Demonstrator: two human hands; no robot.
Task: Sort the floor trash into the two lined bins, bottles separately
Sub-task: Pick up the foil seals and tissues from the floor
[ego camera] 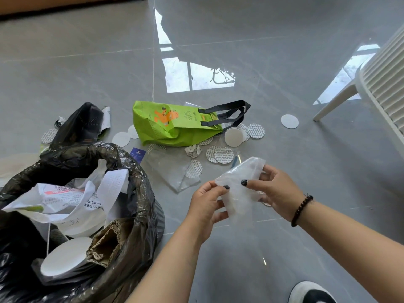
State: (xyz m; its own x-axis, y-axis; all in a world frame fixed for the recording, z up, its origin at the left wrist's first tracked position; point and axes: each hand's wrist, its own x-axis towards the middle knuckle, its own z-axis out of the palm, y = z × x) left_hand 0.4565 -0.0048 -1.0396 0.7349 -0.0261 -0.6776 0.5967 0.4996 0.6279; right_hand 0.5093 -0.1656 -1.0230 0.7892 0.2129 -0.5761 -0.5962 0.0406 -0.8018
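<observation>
A clear plastic bag (239,189) is held up above the floor between both hands. My left hand (206,206) pinches its left edge and my right hand (276,189) pinches its right side. To the left stands a bin lined with a black bag (140,193), holding white paper, a white disc and torn cardboard. On the floor beyond lie a green tote bag (175,125) with black handles, several round foil and white discs (220,154), a crumpled paper ball (193,150) and another clear plastic bag (175,169). No bottle is in view.
A loose black bag (80,125) lies behind the bin with more discs beside it. A single white disc (289,121) lies near the leg of a white slatted chair (380,84) at the right. My shoe (312,294) shows at the bottom right.
</observation>
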